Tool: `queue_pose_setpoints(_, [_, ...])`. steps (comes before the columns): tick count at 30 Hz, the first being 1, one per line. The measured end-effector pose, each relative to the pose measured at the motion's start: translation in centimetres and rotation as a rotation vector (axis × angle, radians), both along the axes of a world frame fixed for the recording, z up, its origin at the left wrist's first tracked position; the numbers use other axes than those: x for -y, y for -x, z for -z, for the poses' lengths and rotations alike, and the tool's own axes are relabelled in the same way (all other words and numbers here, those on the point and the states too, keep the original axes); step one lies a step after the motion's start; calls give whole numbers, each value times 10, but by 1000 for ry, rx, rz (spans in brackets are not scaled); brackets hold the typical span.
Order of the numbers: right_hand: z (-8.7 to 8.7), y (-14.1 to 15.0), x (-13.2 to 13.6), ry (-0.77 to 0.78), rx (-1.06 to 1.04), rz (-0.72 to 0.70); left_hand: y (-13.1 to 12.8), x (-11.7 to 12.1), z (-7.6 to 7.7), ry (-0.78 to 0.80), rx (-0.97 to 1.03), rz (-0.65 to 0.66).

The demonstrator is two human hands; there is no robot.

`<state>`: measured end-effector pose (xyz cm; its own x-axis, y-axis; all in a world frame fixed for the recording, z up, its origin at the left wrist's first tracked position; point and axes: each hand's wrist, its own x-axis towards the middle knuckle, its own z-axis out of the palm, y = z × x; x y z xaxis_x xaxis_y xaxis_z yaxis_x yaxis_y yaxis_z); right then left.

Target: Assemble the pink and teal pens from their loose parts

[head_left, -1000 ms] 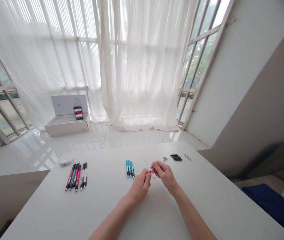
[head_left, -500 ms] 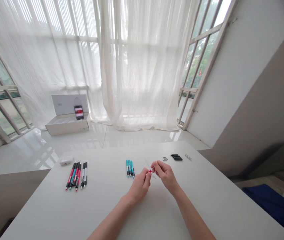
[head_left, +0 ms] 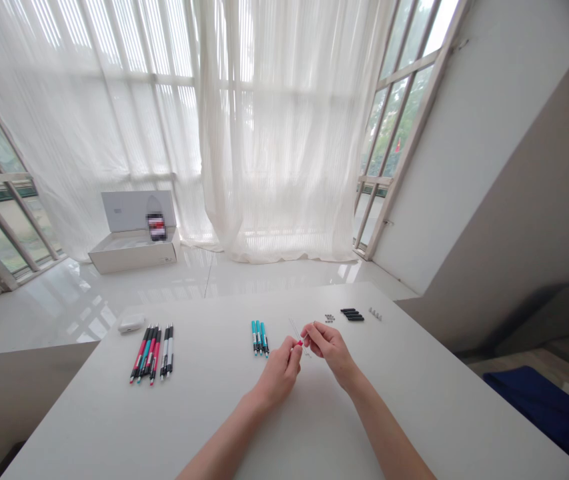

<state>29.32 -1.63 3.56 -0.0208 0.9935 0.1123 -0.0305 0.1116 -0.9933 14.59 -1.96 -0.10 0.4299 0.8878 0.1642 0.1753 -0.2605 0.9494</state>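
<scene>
Two bare forearms reach in from the bottom edge and meet over a white surface (head_left: 89,413). The left hand (head_left: 279,377) and right hand (head_left: 328,348) are close together, with their fingers (head_left: 314,332) curled inward and pinching a small red pen part (head_left: 299,343) at the fingertips. The part is mostly hidden, and its exact shape is too small to make out. Just beyond the fingertips, a thin clear tube (head_left: 295,328) lies on the surface, partly behind the right hand.

To the left of the hands is a small group of teal pens (head_left: 259,338), lying side by side. Farther left is a larger row of pens (head_left: 151,353) with red, teal, black and white barrels, and a white oval case (head_left: 131,323) sits just past them. Toward the far edge on the right lie a small cluster of metal parts (head_left: 329,319), a few short black pieces (head_left: 352,315), and a few more small metal parts (head_left: 375,313).

Off the right side of the surface, a dark blue cloth (head_left: 539,407) lies lower down. Beyond the surface, an open white box (head_left: 134,243) with a blurred object (head_left: 157,227) rests on a glossy white floor (head_left: 164,287). Sheer white curtains (head_left: 284,133) cover the tall windows behind it.
</scene>
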Motion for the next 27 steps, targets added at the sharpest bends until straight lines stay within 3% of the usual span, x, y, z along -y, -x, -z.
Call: queue_pose_setpoints(27, [1, -2, 1, -3, 24, -17, 0, 0, 0, 27, 48, 2])
